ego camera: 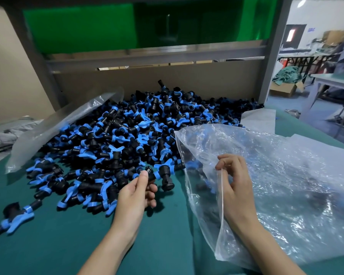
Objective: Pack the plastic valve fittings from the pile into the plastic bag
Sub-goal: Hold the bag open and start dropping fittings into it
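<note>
Left hand (136, 193) pinches a black-and-blue plastic valve fitting (163, 176) at the near edge of the pile (127, 132); beside it, right hand (234, 181) grips the rim of the clear plastic bag (286, 185), apparently holding its mouth open.

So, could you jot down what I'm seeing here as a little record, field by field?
Place: green table at a workbench
Pile: black and blue valve fittings, heaped against the back board
Left hand: pinches one fitting at the pile's near edge
Right hand: grips the edge of the clear plastic bag, lifting it up
Bag contents: a few fittings show through the plastic
Stray: lone fitting lying apart, near left
</note>
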Demonstrator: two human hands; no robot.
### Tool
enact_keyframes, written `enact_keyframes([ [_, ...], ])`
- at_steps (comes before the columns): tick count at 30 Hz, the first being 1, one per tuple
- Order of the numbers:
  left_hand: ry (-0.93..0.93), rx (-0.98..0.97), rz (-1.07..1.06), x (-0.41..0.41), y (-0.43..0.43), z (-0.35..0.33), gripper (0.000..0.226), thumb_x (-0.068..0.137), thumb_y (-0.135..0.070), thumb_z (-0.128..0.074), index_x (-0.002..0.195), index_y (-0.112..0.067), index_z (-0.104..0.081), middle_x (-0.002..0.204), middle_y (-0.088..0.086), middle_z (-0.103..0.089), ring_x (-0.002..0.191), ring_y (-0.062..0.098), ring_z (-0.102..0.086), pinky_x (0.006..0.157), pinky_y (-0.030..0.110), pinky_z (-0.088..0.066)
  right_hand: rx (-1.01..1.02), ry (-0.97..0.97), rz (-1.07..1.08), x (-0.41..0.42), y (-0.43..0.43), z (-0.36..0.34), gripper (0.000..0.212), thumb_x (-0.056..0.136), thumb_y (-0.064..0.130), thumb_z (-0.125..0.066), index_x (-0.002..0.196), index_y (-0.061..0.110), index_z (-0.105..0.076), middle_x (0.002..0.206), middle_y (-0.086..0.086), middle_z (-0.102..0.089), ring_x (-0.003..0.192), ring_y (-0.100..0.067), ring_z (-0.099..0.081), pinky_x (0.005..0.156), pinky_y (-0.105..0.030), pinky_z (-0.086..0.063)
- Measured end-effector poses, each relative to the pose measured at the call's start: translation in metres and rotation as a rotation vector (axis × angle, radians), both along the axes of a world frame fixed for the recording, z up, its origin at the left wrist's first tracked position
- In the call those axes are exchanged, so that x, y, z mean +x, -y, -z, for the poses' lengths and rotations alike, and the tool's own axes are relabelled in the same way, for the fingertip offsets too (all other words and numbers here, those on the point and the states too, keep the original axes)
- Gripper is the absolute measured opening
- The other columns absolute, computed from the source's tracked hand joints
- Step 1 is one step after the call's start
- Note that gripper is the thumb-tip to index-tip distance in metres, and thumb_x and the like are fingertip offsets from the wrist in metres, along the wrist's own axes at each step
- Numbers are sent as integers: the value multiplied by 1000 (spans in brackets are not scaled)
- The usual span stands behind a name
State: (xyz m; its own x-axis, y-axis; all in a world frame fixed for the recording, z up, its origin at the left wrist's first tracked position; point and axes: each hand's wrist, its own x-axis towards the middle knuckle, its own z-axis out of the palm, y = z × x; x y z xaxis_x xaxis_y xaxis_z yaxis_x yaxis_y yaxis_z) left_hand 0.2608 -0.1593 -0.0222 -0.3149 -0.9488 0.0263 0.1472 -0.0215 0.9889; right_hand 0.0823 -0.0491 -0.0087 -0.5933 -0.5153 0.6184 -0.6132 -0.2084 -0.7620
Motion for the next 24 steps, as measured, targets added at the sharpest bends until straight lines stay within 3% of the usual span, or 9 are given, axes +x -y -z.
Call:
enact_keyframes([
  [6, 0, -71, -1, 3, 4, 0, 15, 98, -22, -57, 107, -23, -68, 86, -3, -70, 69, 7, -60, 55, 23, -53, -9, 7, -7, -1, 0, 1, 30, 89, 2, -47, 84, 32, -50, 104, 15, -51, 107, -4, -53, 73, -17, -44],
  [11, 133, -284, -22, 4, 1, 2, 21, 100, -18, -55, 108, -34, -64, 79, -16, -68, 74, 2, -62, 61, 20, -53, 2, 12, -12, -2, 0, 2, 35, 90, -5, -49, 84, 30, -51, 104, 16, -51, 105, -3, -53, 70, -19, -45],
  [16, 148, -343, 17, 4, -5, 1, 36, 100, -13, -53, 99, -47, -65, 85, -17, -66, 78, 4, -61, 66, 20, -52, -10, 14, -14, -1, -1, 1, 27, 89, 5, -47, 84, 31, -51, 104, 17, -51, 108, -4, -53, 72, -12, -44],
  [21, 162, -349, 23, 5, -5, 0, 39, 100, -12, -52, 96, -47, -65, 74, -11, -65, 68, 4, -59, 63, 16, -49, -7, -7, -6, -1, 0, 2, 27, 88, 5, -47, 83, 31, -51, 104, 17, -51, 107, -3, -53, 70, -11, -43],
  [24, 124, -327, 19, 6, -4, -4, 34, 100, -7, -51, 98, -37, -67, 69, -8, -66, 63, 4, -59, 59, 13, -47, -6, -31, 1, -1, 0, 2, 33, 88, -4, -49, 84, 29, -52, 103, 12, -51, 104, -3, -54, 71, -11, -42],
])
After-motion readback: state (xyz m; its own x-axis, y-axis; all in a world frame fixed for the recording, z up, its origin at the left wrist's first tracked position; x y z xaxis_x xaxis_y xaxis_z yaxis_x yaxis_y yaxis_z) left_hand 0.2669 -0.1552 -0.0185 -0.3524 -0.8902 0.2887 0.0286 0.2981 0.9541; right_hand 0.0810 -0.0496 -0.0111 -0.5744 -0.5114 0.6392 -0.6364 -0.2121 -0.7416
